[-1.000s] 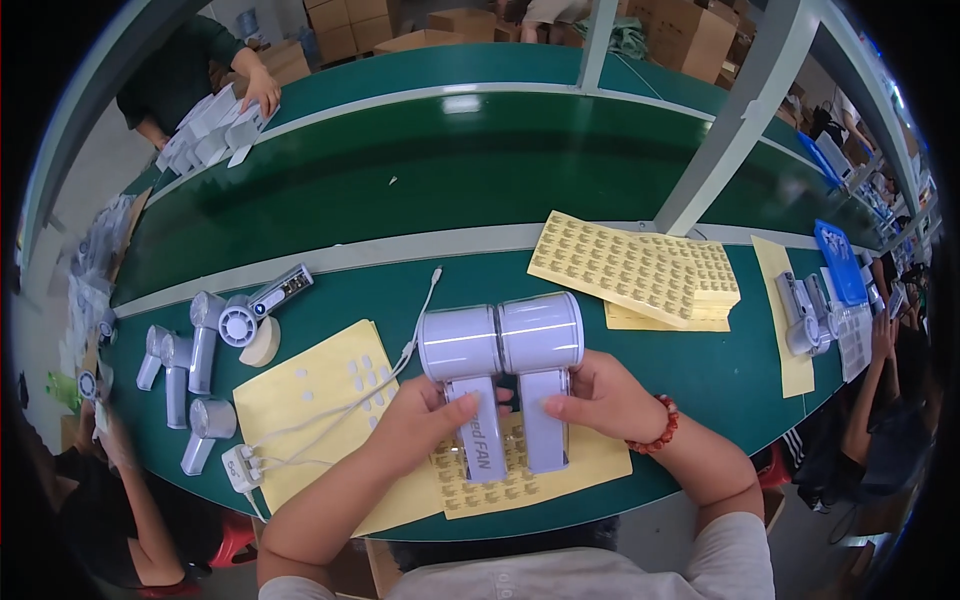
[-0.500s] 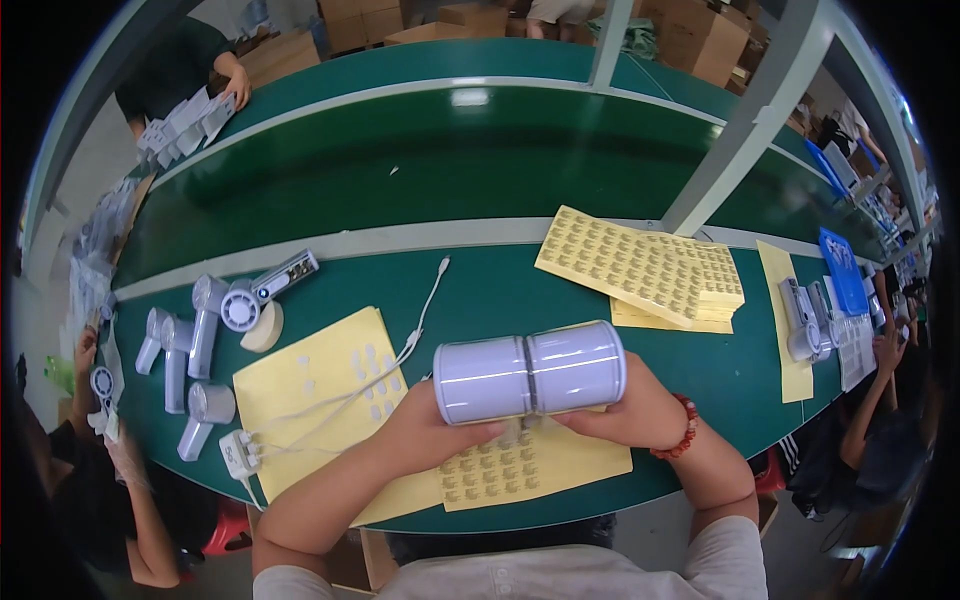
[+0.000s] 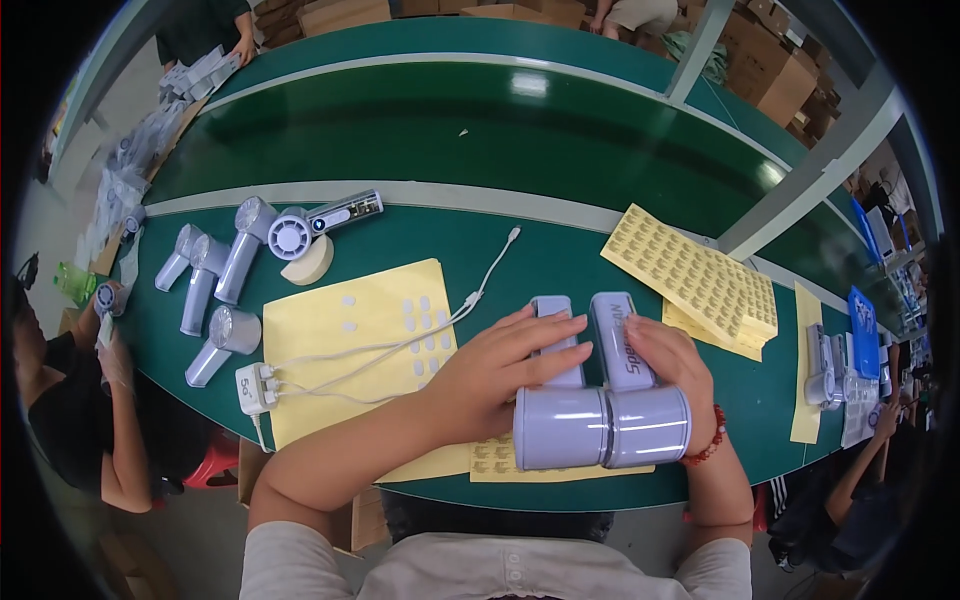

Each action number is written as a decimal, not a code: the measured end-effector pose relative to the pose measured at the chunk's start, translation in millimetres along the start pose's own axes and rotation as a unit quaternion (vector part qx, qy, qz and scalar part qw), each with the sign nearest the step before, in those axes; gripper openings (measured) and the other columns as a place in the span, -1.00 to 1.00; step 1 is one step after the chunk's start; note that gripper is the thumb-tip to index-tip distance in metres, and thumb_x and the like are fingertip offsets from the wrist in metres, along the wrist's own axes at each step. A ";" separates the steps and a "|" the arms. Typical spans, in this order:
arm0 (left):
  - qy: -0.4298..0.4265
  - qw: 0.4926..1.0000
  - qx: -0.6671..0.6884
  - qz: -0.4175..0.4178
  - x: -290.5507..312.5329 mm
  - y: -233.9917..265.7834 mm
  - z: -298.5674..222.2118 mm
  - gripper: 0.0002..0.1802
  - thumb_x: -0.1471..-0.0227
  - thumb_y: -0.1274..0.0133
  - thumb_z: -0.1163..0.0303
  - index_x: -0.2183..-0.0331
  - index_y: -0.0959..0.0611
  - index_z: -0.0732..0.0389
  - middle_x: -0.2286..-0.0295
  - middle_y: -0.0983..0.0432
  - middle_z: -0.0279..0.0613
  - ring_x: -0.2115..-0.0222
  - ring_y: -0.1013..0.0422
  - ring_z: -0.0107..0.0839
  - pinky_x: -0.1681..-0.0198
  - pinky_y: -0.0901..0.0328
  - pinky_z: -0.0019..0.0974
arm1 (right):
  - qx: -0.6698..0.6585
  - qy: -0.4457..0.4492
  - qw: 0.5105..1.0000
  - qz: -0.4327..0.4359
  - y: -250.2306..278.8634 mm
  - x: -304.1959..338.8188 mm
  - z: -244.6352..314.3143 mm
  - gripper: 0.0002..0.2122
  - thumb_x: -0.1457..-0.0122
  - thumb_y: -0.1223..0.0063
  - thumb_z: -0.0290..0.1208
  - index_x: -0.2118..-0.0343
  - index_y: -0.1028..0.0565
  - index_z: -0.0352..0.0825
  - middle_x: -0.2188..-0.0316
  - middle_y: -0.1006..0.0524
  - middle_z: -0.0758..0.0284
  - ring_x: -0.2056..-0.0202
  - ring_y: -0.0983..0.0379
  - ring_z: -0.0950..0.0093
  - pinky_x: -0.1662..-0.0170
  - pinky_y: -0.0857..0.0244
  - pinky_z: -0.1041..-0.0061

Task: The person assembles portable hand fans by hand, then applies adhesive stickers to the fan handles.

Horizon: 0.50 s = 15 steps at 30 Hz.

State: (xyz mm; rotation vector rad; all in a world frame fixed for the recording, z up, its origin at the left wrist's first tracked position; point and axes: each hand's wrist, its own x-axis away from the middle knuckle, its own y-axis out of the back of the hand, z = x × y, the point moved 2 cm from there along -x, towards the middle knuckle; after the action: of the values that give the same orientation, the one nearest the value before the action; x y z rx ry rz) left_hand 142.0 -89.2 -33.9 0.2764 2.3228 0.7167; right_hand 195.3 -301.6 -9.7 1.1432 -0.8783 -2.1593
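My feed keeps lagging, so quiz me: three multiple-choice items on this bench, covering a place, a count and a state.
1. Where does the white charger block lie?
A. left of the person's hands
B. on the far belt
C. on the blue tray

2. How many lavender fans do the hands hold?
A. one
B. two
C. four

3. How does the left hand rest?
A. clenched in the air
B. flat on a fan handle
C. off the table

Answers:
1 A, it sits at the yellow sheet's left edge.
2 B, two heads side by side.
3 B, fingers lie across the handle.

Short pale sleeves; red bead bracelet on right wrist.
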 end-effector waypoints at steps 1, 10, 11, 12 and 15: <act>-0.039 0.998 -0.037 -0.012 0.3 -0.4 -1.3 -0.44 0.27 -0.15 0.43 0.09 -0.46 0.06 0.02 -0.26 -0.05 0.02 -0.25 -0.12 -0.05 -0.07 0.04 | 0.013 0.034 0.999 -0.019 -0.4 0.0 -0.4 -0.61 0.10 -0.07 -0.49 0.11 -0.38 -0.34 0.13 -0.41 0.19 0.12 -0.36 0.28 0.09 -0.21 0.39; -0.221 0.953 -0.191 -0.079 19.5 -3.9 -8.6 -0.60 0.14 -0.07 0.41 0.18 -0.53 -0.18 0.04 -0.30 -0.35 0.01 -0.26 -0.18 -0.15 0.17 -0.01 | 0.104 0.228 0.962 -0.111 2.0 18.1 4.7 -0.66 0.13 -0.07 -0.54 0.20 -0.45 -0.24 0.05 -0.32 0.22 0.11 -0.38 0.28 0.07 -0.19 0.24; -0.229 0.949 -0.193 -0.095 21.0 -4.0 -9.2 -0.59 0.15 -0.09 0.39 0.18 -0.53 -0.22 0.05 -0.30 -0.39 0.02 -0.27 -0.20 -0.16 0.18 -0.02 | 0.115 0.238 0.959 -0.104 2.1 20.3 5.5 -0.68 0.12 -0.06 -0.53 0.21 -0.45 -0.19 0.01 -0.27 0.25 0.12 -0.39 0.29 0.06 -0.18 0.25; -0.238 0.945 -0.196 -0.111 22.2 -3.9 -9.8 -0.58 0.16 -0.10 0.37 0.18 -0.53 -0.26 0.05 -0.30 -0.42 0.04 -0.29 -0.22 -0.16 0.20 -0.02 | 0.122 0.250 0.954 -0.111 1.7 22.4 6.1 -0.68 0.11 -0.06 -0.51 0.20 -0.45 -0.16 0.00 -0.26 0.27 0.11 -0.39 0.30 0.06 -0.18 0.25; -0.270 0.927 -0.226 -0.128 26.0 -3.6 -14.8 -0.53 0.21 -0.14 0.32 0.16 -0.52 -0.33 0.07 -0.30 -0.50 0.06 -0.31 -0.25 -0.17 0.21 -0.02 | 0.151 0.265 0.944 -0.121 -0.1 29.4 8.3 -0.67 0.07 -0.06 -0.48 0.18 -0.43 -0.06 -0.01 -0.23 0.37 0.13 -0.40 0.37 0.06 -0.19 0.27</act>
State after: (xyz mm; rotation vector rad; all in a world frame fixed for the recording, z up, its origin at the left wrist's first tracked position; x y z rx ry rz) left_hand 112.7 -88.6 -41.0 -0.0419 1.5825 0.8876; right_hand 173.6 -319.8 -21.1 1.9593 -0.8652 -1.7729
